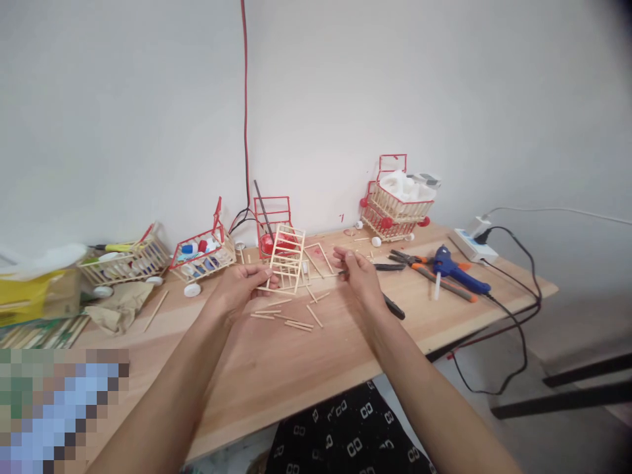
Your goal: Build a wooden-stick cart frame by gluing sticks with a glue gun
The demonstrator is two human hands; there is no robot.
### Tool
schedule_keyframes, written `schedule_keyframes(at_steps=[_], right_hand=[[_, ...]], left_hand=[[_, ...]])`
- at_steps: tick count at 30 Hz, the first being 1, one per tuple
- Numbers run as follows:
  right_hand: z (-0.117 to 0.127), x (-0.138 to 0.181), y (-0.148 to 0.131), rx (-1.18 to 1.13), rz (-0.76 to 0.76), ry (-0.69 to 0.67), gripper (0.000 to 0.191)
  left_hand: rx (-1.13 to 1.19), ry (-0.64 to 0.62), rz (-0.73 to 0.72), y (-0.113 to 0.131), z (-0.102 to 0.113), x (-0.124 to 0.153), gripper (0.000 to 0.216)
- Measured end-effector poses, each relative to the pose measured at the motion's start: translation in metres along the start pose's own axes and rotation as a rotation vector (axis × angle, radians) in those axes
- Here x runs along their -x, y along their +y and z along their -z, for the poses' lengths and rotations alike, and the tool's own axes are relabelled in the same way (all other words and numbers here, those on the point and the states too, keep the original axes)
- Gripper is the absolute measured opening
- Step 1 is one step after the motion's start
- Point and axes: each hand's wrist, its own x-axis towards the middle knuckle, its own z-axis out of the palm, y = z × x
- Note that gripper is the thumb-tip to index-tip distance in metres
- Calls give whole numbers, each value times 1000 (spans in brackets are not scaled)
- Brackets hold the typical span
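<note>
My left hand (247, 282) grips the lower left edge of a small ladder-like frame (287, 259) of pale wooden sticks and holds it tilted above the table. To the right, my right hand (359, 271) hovers with its fingers curled toward the thumb; anything between the fingertips is too small to make out. Loose wooden sticks (299, 325) lie on the table below the frame. A black-handled tool (394, 307) is partly hidden by my right hand and wrist. Behind the frame stands a red container (281, 241) with a dark rod in it, beside a red stick frame (271, 197).
Small stick carts (202, 253) with white wheels stand at left; another loaded cart (397, 201) stands at back right. Pliers (405, 258), a blue glue gun (459, 273) and a power strip (473, 245) lie right, with cords over the table edge (548, 289). Crumpled brown paper (118, 306) lies left.
</note>
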Motion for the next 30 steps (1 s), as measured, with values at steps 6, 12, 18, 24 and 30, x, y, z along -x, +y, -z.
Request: schedule_keyframes(at_steps=[6, 12, 18, 24, 30], right_hand=[[24, -5, -9, -2, 66, 71, 39], [72, 4, -40, 7, 182, 92, 49], [121, 25, -55, 211, 186, 111, 41], [155, 41, -69, 666, 180, 213, 26], [168, 50, -80, 805, 133, 407, 30]], left_hand=[[-33, -19, -20, 1, 5, -1, 32], [-30, -20, -20, 2, 6, -1, 33], [-26, -15, -32, 2, 5, -1, 35], [-51, -17, -34, 2, 4, 0, 37], [-108, -8, -61, 3, 5, 0, 32]])
